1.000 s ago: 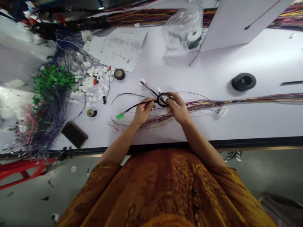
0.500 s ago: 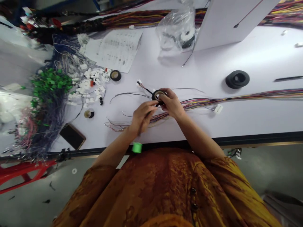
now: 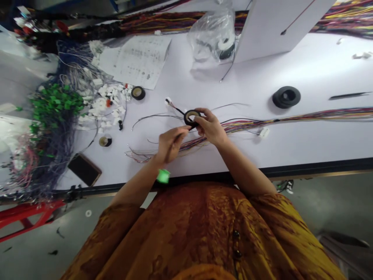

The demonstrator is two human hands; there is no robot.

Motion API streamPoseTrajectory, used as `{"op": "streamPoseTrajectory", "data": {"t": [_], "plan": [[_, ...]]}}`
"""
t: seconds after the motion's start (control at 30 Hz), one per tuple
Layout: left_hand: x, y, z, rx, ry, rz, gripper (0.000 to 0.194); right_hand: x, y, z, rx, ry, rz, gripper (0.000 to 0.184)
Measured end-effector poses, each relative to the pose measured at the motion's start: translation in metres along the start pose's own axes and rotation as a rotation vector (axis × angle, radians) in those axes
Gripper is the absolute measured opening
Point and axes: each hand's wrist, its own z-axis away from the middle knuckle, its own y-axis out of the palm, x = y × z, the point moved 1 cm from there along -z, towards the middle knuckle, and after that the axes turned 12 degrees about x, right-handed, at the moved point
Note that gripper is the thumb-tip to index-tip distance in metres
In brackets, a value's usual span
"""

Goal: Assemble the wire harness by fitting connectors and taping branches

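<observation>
My right hand (image 3: 211, 126) grips a small roll of black tape (image 3: 191, 116) just above the white table (image 3: 305, 140). My left hand (image 3: 169, 142) is closed on a thin black-wrapped wire branch, close beside the roll. A green tag (image 3: 163, 175) hangs from that branch below my left wrist, near the table's front edge. Under both hands a bundle of coloured wires (image 3: 262, 122) runs off to the right. A white connector (image 3: 168, 100) on dark leads lies just beyond the roll.
A heap of green and white connectors on wires (image 3: 58, 105) fills the left. Two tape rolls (image 3: 138, 92) (image 3: 105, 140), a phone (image 3: 84, 169), a printed sheet (image 3: 140, 60), a plastic bag (image 3: 212, 35), a white board (image 3: 279, 27) and a large black roll (image 3: 286, 97) lie around.
My left hand drew back toward me along the black branch, and the green tag swung from the tabletop down past the front edge. The tape roll stayed in my right hand.
</observation>
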Motion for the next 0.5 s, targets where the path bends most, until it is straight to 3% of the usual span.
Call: {"op": "streamPoseTrajectory", "data": {"t": [0.1,0.13,0.3,0.4,0.5], "plan": [[0.025,0.0,-0.001,-0.245,-0.144,0.247,0.036,-0.008,-0.015,0.006,-0.066,0.029,-0.097,0.042],[0.033,0.002,-0.003,-0.237,-0.168,0.307,0.036,-0.011,-0.02,0.01,-0.092,0.023,-0.1,0.043],[0.044,0.016,-0.018,0.086,-0.133,0.272,0.037,-0.018,-0.032,0.024,-0.139,0.021,-0.087,0.033],[0.039,0.021,-0.027,0.033,-0.169,0.328,0.039,-0.014,-0.028,0.031,-0.136,-0.035,0.03,0.035],[0.033,0.02,-0.036,-0.092,-0.252,0.41,0.041,-0.016,-0.014,0.045,-0.154,-0.171,0.351,0.049]]}}
